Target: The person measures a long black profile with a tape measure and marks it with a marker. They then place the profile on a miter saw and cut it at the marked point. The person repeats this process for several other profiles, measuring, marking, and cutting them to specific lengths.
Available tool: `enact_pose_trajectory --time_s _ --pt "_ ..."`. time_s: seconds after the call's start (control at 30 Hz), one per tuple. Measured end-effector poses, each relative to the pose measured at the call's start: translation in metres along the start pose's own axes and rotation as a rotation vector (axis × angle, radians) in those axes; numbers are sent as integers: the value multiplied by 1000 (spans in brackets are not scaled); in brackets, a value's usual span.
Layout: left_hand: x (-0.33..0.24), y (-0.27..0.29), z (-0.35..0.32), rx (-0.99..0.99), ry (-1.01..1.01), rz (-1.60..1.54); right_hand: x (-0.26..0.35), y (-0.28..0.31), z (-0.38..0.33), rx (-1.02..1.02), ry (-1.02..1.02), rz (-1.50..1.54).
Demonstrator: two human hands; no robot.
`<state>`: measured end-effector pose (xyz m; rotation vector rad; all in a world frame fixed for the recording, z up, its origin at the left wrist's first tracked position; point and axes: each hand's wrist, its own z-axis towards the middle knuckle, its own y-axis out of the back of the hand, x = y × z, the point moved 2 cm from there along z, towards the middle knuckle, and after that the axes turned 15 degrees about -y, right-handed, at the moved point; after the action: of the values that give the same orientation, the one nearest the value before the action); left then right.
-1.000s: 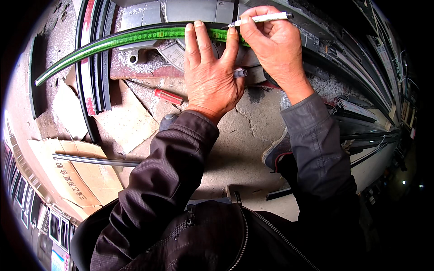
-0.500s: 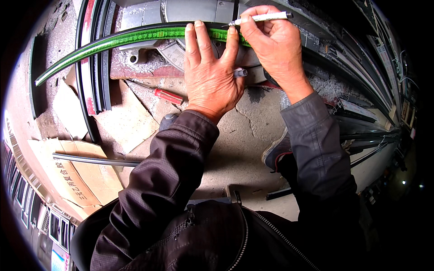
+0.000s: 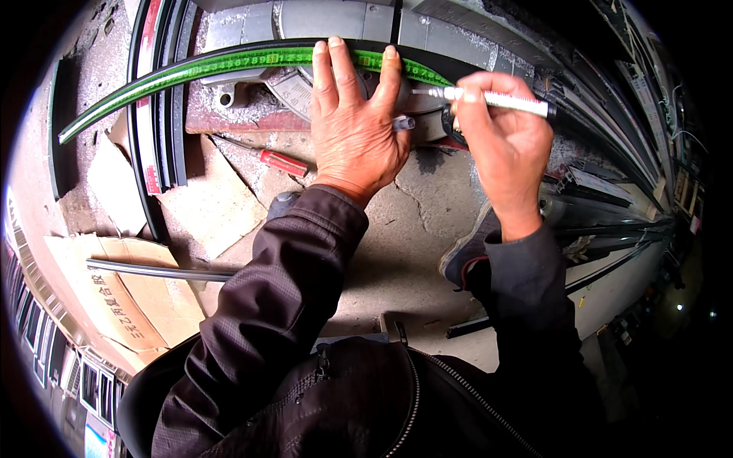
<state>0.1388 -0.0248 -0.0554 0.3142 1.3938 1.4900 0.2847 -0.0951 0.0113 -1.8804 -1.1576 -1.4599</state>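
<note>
My left hand (image 3: 355, 122) presses a green tape measure blade (image 3: 229, 62) along a long black profile strip (image 3: 252, 46), its fingertips at the strip's far edge. From under that hand's right side pokes a small dark cap (image 3: 405, 123). A white marker (image 3: 500, 100) is pinched in my right hand (image 3: 508, 137), its tip pointing left, apart from the blade and just nearer than it. Partly hidden behind my right fingers is a dark round object, perhaps the tape's case (image 3: 452, 124). The blade's left end lies near the strip's left end.
Under the strip is a grey metal machine with a curved scale (image 3: 286, 99). A red screwdriver (image 3: 282, 162) lies on the floor beside cardboard (image 3: 210, 198). Upright profiles (image 3: 159, 114) cross under the strip at left. More profiles (image 3: 634, 99) are stacked at right.
My right hand has moved right and nearer with the marker, taking its tip off the strip's edge. My left hand stays put on the tape blade.
</note>
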Motion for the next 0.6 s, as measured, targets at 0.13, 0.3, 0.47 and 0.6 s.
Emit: enact_pose_trajectory --time_s 0.13,0.3,0.47,0.6 --pt "-1 0 0 5 5 -13 -3 8 -23 -1 -54 -7" --pt "0 -1 0 -19 -6 31 -5 5 -27 -13 -38 -63" --pt "0 -1 0 -29 -13 21 -7 -3 -20 33 -20 -196" --pt "0 -2 0 -31 -18 24 -16 -12 -18 20 -23 -240"
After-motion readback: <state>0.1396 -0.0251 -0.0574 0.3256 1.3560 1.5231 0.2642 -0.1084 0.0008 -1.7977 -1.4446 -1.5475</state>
